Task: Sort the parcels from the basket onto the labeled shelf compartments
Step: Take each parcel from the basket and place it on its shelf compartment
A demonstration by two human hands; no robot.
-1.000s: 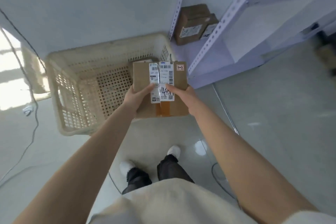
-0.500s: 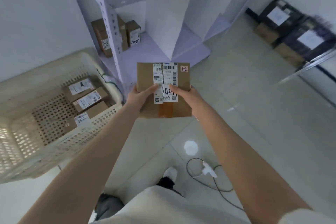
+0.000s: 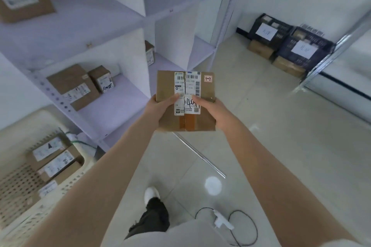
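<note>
The flat brown cardboard parcel with white barcode labels [image 3: 206, 91] is held out over the tiled floor; the left hand [image 3: 160, 107] and right hand [image 3: 213, 111] grip its near corners, thumbs curled on top; left of the grip, a pale shelf compartment [image 3: 116, 104] holds two brown boxes [image 3: 72, 86]; lower left, the cream lattice basket [image 3: 18, 184] holds three labelled parcels [image 3: 50, 149]; far right stand dark crates [image 3: 291, 40].
</note>
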